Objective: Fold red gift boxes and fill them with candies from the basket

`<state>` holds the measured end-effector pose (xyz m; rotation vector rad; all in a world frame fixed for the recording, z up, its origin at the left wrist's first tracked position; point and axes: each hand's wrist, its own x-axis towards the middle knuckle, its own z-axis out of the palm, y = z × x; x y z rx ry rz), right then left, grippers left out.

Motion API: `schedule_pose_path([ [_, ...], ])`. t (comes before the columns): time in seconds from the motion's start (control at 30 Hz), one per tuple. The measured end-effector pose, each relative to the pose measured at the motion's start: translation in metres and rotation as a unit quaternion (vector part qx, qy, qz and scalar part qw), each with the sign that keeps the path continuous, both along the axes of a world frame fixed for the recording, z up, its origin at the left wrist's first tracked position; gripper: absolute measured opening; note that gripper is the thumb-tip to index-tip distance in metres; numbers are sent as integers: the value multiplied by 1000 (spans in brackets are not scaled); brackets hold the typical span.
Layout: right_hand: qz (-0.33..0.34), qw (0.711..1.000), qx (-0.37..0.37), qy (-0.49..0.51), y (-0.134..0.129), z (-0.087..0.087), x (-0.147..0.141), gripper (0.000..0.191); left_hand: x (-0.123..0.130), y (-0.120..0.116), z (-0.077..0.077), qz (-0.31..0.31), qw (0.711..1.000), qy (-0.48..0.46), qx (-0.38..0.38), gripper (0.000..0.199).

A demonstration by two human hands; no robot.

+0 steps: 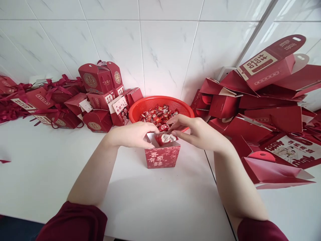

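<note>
A red gift box point(163, 158) with white lettering stands upright on the white table with its top open. My left hand point(131, 134) is closed on the box's left upper edge, thumb at the near side. Over the opening, my right hand point(194, 132) pinches a red wrapped candy point(165, 138) with a white label, slightly blurred. The candy is at the level of the rim, partly inside. Right behind the box sits a red plastic basket point(160, 99) holding many wrapped candies point(160, 115). The inside bottom of the box is hidden.
Several closed red boxes point(97, 121) and ribboned boxes point(56, 95) are stacked to the left along the tiled wall point(165, 50). At the right lies a heap of unfilled-looking open boxes point(271, 115). A dark seam point(213, 174) crosses the table on the right.
</note>
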<state>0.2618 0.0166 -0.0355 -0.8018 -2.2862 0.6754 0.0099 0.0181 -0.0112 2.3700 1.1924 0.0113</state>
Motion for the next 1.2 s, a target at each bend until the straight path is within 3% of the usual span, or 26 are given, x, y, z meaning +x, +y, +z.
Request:
schedule_pose_path([
  [0.17, -48, 998, -5, -47, 8, -3, 7, 18, -1, 0, 1, -16, 1000, -3, 0, 47],
  [0.37, -259, 963, 19, -72, 30, -8, 41, 18, 7, -3, -1, -48, 998, -16, -29, 41],
  [0.5, -319, 943, 63, -68, 50, -13, 53, 20, 9, 0, -2, -43, 997, -27, -53, 41],
  [0.6, -321, 938, 83, -100, 73, -12, 45, 25, 8, 3, -2, -36, 996, -35, -67, 43],
  [0.73, -291, 924, 17, -248, 124, -15, 22, 33, 7, 4, -1, -36, 995, -37, -82, 42],
  [0.9, -224, 910, -56, -344, 185, -38, -9, 19, 6, 4, -1, -39, 994, -39, -91, 40],
  [1.07, -205, 890, -68, -400, 213, -62, -21, 29, 6, 9, -7, -56, 992, -53, -99, 39],
  [1.2, -218, 884, -30, -413, 226, -70, -17, 33, 5, 12, -8, -79, 994, -52, -61, 36],
])
